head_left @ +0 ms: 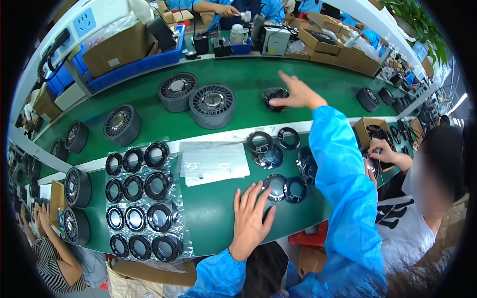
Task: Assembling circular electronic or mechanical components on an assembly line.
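Observation:
My left hand (250, 218) rests with fingers spread at the near edge of the green bench; its fingertips lie beside a clear-centred black ring (275, 182), and nothing shows in its grasp. Another glossy black ring (296, 189) lies just to the right. My right arm reaches far across, and my right hand (299, 93) hovers with thumb and fingers apart over a small dark round part (275, 99) on the far strip. The thumb overlaps that part; whether it touches is unclear. More black rings (260, 142) lie between my hands, some overlapping.
Rows of black rings (133, 187) sit on clear plastic film at left, beside white sheets (213, 160). Grey finned wheels (212, 105) stand along the far strip. A white rail (218, 133) divides the bench. A co-worker (417, 198) handles parts at right, near a cardboard box (366, 128).

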Demonstrator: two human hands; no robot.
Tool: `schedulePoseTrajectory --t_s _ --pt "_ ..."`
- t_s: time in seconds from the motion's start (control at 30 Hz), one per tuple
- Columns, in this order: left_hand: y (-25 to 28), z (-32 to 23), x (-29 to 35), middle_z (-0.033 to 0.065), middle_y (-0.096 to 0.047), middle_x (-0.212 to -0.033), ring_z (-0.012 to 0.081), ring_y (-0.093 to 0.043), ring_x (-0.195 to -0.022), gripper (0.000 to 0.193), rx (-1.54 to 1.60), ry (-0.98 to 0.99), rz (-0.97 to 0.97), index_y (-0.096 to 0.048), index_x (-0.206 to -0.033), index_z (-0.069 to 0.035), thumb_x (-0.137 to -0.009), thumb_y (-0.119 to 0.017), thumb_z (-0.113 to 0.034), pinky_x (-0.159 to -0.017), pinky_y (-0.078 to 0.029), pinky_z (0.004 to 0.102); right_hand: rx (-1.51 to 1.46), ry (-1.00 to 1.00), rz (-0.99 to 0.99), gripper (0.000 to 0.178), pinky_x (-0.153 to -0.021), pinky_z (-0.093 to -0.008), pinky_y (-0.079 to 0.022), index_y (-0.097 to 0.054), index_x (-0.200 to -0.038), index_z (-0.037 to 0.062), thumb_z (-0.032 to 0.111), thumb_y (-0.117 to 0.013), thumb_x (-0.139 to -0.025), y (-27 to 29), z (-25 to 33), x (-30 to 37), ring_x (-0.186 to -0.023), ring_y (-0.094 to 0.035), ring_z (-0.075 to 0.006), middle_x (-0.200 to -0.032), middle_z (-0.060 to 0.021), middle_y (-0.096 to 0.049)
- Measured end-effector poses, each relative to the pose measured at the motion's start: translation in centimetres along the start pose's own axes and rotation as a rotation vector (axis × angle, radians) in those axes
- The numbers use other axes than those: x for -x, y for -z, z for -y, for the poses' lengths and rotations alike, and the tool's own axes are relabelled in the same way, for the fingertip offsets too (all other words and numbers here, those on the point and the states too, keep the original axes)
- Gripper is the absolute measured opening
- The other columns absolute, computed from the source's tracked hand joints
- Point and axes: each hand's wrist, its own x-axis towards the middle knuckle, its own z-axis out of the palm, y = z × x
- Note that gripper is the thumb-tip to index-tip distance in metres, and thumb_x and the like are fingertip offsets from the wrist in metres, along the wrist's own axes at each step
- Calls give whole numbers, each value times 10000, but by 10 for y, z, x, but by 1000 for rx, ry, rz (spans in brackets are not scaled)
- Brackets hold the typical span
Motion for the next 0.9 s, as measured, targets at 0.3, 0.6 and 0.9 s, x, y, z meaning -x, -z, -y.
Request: schedulePoseTrajectory --t_s 0.3,0.6,0.9 --pt "-3 2 -1 159 -567 -1612 387 -493 -1533 507 -11 -35 -43 -659 -1470 -77 -994 -783 -199 -1330 -249 613 -148 -68 222 1129 -1113 -466 -552 -571 -1576 26 464 -1068 -661 29 -19 206 -1350 -643 -353 -1524 -267 -609" --pt "-9 -8 -10 180 -610 -1489 388 -549 -1380 727 -68 5 -121 -618 -1512 -45 -913 -885 -360 -1219 -348 555 -536 -320 267 905 -912 -350 -575 -645 -1419 -15 295 -1078 -688 -2 -29 205 -1075 -723 -206 -1231 -134 -763" --pt "-34 -9 -44 185 -606 -1282 382 -546 -1244 841 -127 162 -161 -620 -1490 -15 -837 -938 -440 -1030 -398 517 -1110 -276 -3 629 -939 -313 -591 -661 -1379 -14 55 -968 -834 7 4 237 -1050 -751 -166 -1181 -70 -794"
